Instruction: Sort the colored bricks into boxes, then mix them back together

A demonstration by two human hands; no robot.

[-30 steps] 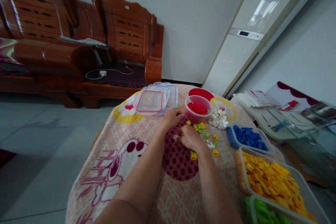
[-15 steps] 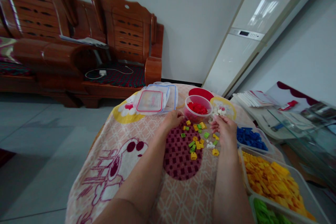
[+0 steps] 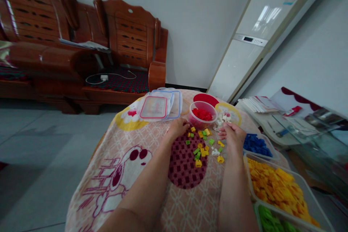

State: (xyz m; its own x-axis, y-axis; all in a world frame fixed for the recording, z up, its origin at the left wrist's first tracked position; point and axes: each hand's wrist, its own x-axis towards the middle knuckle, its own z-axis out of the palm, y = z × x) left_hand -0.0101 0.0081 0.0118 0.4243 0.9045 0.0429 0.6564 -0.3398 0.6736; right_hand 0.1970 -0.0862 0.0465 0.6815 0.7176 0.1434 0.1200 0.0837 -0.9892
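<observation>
My left hand [image 3: 178,128] rests at the left of a clear round tub [image 3: 193,119] of red toy bricks [image 3: 202,114]. Its fingers are loosely bent and look apart, with nothing visible in them. Just right of the tub, my right hand [image 3: 232,132] hovers by a small heap of white bricks [image 3: 224,117], fingers apart, and I see nothing held. Between the hands lie scattered yellow bricks [image 3: 198,164], green bricks [image 3: 211,141] and a few white pieces [image 3: 215,152].
Blue bricks [image 3: 257,145], yellow bricks [image 3: 277,185] and green bricks [image 3: 272,221] fill containers along the table's right side. Stacked clear lids [image 3: 153,107] and a red round lid [image 3: 206,99] lie at the back. A glass shelf [image 3: 312,137] stands at right.
My right hand has drawn slightly back from the white heap and its fingers have loosened. My left hand stays beside the tub. The whole view has shifted a little.
</observation>
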